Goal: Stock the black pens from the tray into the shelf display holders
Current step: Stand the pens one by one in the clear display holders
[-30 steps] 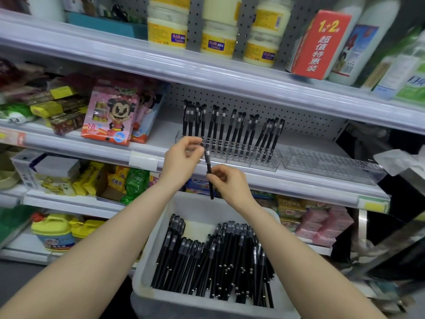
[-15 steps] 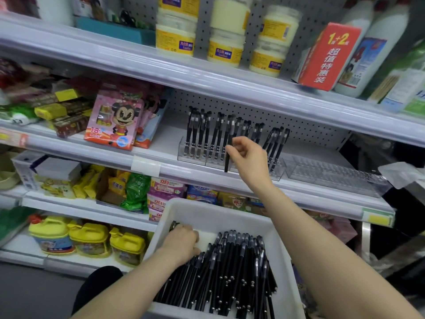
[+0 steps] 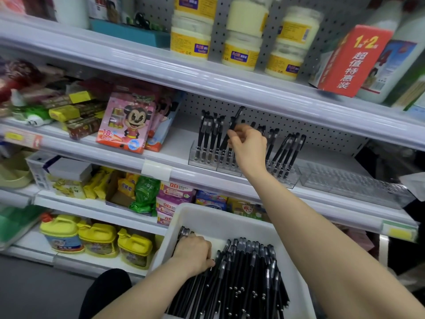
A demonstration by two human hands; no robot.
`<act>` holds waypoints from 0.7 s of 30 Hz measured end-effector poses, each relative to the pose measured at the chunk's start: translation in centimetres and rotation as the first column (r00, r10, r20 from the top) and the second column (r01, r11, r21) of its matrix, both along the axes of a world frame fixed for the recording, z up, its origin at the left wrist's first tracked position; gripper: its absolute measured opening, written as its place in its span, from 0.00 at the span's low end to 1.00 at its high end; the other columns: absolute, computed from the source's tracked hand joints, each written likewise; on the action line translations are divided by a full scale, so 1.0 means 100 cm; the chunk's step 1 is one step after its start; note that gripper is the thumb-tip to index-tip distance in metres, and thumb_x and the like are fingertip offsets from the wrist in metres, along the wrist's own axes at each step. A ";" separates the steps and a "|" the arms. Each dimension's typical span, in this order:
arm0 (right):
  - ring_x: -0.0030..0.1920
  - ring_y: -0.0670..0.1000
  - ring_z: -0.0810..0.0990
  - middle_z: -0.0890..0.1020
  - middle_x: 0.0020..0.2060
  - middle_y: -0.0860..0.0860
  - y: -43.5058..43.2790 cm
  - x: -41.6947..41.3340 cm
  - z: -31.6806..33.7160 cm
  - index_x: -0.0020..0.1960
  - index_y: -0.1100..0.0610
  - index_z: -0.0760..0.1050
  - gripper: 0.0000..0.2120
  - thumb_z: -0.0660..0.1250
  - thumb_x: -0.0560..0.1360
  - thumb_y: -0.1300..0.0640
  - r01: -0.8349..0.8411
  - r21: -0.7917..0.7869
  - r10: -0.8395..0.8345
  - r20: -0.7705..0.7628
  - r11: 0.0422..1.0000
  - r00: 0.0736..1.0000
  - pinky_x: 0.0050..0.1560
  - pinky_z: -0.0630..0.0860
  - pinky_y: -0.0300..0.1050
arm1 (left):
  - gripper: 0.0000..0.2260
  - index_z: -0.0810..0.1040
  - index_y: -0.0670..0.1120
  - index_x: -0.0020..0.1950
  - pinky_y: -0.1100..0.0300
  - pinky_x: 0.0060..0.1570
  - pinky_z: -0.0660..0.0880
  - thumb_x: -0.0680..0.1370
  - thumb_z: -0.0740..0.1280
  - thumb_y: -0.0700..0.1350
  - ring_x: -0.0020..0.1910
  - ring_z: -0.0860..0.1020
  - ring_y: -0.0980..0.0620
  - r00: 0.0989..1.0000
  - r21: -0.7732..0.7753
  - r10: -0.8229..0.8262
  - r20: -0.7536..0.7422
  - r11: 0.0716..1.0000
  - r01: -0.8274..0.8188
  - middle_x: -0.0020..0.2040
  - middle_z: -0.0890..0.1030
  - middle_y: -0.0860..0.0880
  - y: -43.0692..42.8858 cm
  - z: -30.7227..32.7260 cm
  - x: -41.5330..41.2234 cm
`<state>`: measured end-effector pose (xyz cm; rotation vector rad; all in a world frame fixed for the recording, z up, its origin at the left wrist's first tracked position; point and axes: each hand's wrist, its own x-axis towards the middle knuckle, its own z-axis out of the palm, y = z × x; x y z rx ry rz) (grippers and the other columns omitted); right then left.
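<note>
Black pen (image 3: 236,117) in right hand (image 3: 249,147)

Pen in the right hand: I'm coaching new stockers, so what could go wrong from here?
1. The right hand pinches the pen tilted, close among the standing pens; it may miss its slot in the clear holder or knock neighbours askew.
2. The left hand rests among the loose pens in the tray; a hasty grab might flick some out.

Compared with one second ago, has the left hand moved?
Yes: the left hand went down, from beside the clear pen holder into the white tray, onto the black pens.
</note>
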<state>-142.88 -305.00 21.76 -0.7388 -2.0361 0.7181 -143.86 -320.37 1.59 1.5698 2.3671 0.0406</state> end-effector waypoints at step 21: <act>0.48 0.57 0.82 0.85 0.45 0.57 0.000 -0.012 -0.013 0.56 0.57 0.82 0.12 0.67 0.79 0.51 0.056 0.056 -0.072 0.338 0.997 0.938 0.49 0.77 0.46 | 0.02 0.82 0.53 0.48 0.59 0.54 0.77 0.76 0.70 0.47 0.47 0.79 0.58 0.857 0.191 0.154 0.492 0.941 -0.279 0.47 0.83 0.56 0.004 0.010 -0.009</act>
